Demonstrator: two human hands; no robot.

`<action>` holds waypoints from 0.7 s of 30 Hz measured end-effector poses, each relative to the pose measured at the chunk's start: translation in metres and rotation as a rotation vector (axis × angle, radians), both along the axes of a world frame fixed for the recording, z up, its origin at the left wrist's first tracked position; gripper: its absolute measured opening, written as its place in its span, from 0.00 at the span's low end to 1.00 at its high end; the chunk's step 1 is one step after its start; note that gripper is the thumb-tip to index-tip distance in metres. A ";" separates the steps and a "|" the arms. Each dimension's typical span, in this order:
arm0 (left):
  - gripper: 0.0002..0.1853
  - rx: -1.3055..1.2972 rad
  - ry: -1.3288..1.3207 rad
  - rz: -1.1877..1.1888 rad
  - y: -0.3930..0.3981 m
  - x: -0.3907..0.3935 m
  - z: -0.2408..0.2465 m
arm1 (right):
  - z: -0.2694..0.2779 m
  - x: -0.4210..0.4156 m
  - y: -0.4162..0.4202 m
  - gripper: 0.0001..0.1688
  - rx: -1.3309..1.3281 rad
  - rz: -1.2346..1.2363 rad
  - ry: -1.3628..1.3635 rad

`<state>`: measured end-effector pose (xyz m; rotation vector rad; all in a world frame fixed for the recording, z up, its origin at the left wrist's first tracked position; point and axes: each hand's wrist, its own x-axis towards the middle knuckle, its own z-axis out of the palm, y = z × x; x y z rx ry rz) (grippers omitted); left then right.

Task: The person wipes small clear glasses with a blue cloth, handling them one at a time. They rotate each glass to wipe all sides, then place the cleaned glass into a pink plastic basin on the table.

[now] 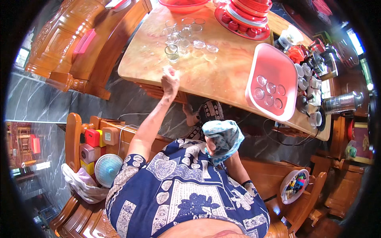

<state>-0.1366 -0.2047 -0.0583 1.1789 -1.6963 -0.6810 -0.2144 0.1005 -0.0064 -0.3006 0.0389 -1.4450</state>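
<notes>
My left hand (170,78) is over the near edge of the marble-topped table (140,64), just short of a clear drinking glass (171,53). Bright light washes out its fingers, so whether they are closed is unclear. Behind that glass stands a cluster of several clear glasses (185,33), with two small glass pieces (205,46) to their right. In front of my body, my right hand (210,146) grips a bunched blue-and-grey cloth (227,138), which hides most of the hand. Several round glass pieces (269,88) lie inside a pink plastic basin (251,86) on the table.
A red tray (218,19) carries stacked dishes and red cups at the far side. Behind it is a red basin (184,6). Cups and a steel pot (342,102) crowd the right end. A small fan (108,170) sits on the wooden bench at left.
</notes>
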 end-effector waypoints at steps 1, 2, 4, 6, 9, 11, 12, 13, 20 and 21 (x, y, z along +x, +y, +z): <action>0.23 -0.092 -0.027 0.055 -0.011 0.001 0.001 | 0.001 -0.001 0.002 0.31 0.004 0.003 -0.037; 0.26 -0.115 -0.007 0.053 -0.026 0.004 -0.003 | -0.004 -0.001 0.004 0.31 0.009 0.013 -0.029; 0.31 -0.164 -0.019 0.031 -0.044 -0.001 -0.001 | -0.012 -0.003 0.009 0.32 0.009 0.027 -0.011; 0.35 -0.212 -0.086 -0.015 -0.054 -0.014 0.009 | -0.008 -0.002 0.015 0.32 0.028 0.005 -0.012; 0.41 -0.193 -0.212 -0.007 -0.079 -0.024 0.005 | -0.016 -0.003 0.024 0.33 0.022 -0.004 0.009; 0.40 -0.157 -0.181 -0.011 -0.093 -0.030 -0.004 | -0.020 -0.007 0.026 0.34 -0.057 0.040 0.006; 0.39 -0.120 -0.167 -0.032 -0.100 -0.033 -0.009 | -0.023 -0.008 0.027 0.34 -0.079 0.051 -0.003; 0.39 -0.090 -0.160 -0.041 -0.112 -0.030 -0.014 | -0.023 -0.007 0.027 0.34 -0.114 0.076 -0.015; 0.31 0.028 -0.067 -0.114 -0.073 -0.019 0.009 | -0.029 -0.007 0.032 0.33 0.207 -0.055 0.176; 0.31 -0.025 -0.050 -0.124 -0.065 -0.010 0.009 | -0.029 -0.005 0.029 0.32 0.243 -0.073 0.220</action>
